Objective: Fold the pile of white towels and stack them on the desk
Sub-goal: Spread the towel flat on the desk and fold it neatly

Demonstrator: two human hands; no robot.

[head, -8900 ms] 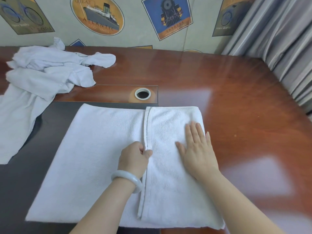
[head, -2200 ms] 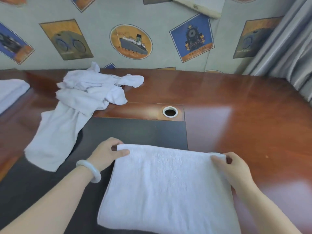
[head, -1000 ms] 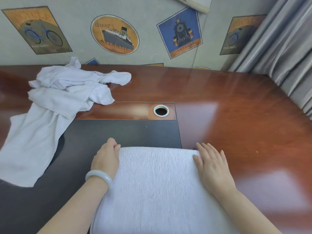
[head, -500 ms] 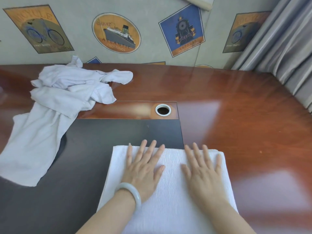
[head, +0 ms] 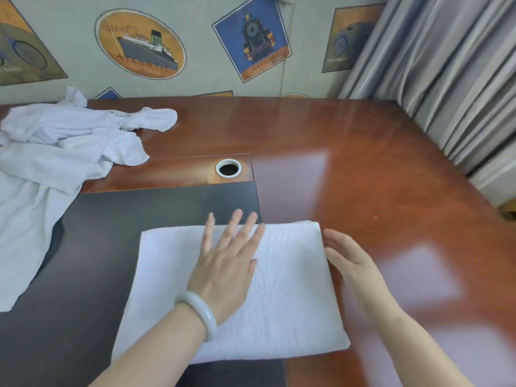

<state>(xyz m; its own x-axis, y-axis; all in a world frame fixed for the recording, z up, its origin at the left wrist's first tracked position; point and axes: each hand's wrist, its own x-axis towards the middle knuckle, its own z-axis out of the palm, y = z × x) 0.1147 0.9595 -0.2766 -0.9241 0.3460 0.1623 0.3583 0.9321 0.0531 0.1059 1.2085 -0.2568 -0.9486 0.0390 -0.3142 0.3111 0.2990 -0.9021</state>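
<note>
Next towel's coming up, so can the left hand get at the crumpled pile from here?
Probably yes: the left hand lies flat on the folded towel, holding nothing, and only dark desk shows between it and the pile.

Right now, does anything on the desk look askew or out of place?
Nothing spilled or damaged. The folded towel straddles the black mat's right edge onto bare wood; the unfolded towels sprawl crumpled at far left.

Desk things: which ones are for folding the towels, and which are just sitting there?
For the job: folded towel, messy towel pile, left hand flat on the folded towel, right hand by its edge, desk.
Just there: cable hole, dark mat, bracelet, curtain, ship picture, train picture.
</note>
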